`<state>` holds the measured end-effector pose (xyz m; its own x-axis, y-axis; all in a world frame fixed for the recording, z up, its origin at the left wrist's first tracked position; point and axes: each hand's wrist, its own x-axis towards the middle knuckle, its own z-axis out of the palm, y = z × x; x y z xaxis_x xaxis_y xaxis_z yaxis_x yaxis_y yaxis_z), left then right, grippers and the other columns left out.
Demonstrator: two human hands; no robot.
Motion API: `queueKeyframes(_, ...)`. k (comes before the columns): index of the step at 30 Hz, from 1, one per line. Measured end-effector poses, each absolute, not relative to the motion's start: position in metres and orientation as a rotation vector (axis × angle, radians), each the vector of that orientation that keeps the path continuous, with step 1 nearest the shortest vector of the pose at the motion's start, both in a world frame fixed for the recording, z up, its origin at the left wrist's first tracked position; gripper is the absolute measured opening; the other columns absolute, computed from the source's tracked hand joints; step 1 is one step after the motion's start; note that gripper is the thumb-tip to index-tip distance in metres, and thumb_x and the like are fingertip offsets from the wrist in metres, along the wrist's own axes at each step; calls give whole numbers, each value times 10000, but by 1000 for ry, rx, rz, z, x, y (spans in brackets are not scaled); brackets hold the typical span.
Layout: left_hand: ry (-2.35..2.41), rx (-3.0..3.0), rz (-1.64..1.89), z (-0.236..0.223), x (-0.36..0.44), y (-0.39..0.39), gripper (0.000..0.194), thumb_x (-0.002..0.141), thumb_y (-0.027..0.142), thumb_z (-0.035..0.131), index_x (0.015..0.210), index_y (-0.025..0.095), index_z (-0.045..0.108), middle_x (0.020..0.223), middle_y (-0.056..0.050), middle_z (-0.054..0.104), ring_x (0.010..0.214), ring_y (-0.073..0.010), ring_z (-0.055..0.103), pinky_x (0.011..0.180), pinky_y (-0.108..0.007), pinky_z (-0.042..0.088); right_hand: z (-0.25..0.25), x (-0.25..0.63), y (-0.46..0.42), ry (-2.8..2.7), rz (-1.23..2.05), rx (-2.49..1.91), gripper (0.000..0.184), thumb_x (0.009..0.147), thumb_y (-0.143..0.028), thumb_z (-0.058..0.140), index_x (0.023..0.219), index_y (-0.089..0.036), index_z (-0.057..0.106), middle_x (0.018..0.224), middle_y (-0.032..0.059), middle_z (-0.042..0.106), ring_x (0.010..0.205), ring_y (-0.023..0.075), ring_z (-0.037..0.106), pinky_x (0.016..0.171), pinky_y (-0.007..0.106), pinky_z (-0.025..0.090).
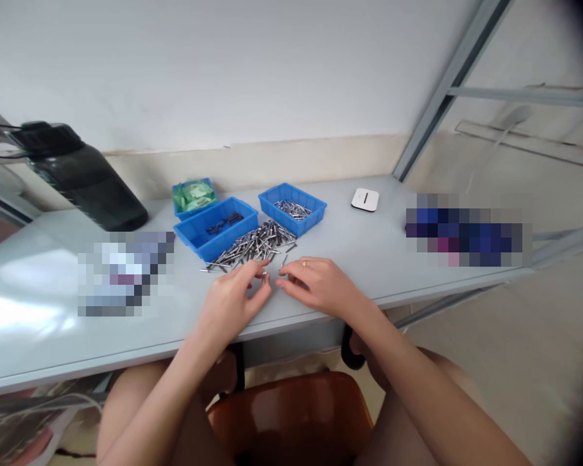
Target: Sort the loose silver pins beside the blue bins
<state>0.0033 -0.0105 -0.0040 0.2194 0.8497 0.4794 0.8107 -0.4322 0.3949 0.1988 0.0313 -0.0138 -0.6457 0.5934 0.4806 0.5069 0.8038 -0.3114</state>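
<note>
My left hand [230, 294] is over the table near its front edge, with thumb and fingers curled around a small shiny metal piece [265, 275]. Close beside it, my right hand [318, 281] has its fingers bent inward toward the thumb; what they hold, if anything, is too small to make out. A short thin metal pin [284, 260] shows at the right fingertips. Just beyond both hands lies a loose pile of thin metal pins [257, 243]. Some dark pins [291, 248] lie at the pile's right side.
Behind the pile, a blue bin [189, 239] holds dark parts, and another blue bin [311, 223] holds silver pins. Green packets [194, 194] fill a third bin. A dark bottle [94, 184] stands left; a white square device [365, 199] lies right. Blurred items flank the table.
</note>
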Motion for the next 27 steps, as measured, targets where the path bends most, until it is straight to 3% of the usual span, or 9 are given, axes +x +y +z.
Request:
queueKeyframes(4, 1635, 2490, 906, -3, 3, -10, 83, 879, 210, 528, 925, 183, 592, 792, -18, 704, 663, -166, 659, 607, -263, 486, -13, 197, 32, -2415, 202, -807, 301, 976, -384, 426, 825, -175, 581, 721, 12, 611, 704, 139, 564, 665, 254, 392)
queueKeyframes(16, 1482, 2607, 933, -5, 2, -8, 123, 935, 230, 496, 925, 173, 604, 886, -44, 684, 794, -178, 631, 707, -299, 493, -14, 200, 32, -2381, 171, -877, 233, 979, -244, 397, 935, -178, 617, 857, 40, 685, 784, 156, 620, 735, 269, 426)
queueKeyframes(27, 1439, 2645, 968, -2, 5, -6, 145, 941, 227, 482, 867, 172, 594, 782, -27, 652, 702, -162, 607, 631, -275, 482, -12, 193, 35, -2450, 276, -892, 118, 915, -164, 472, 915, -189, 587, 829, 29, 658, 764, 155, 601, 725, 265, 429)
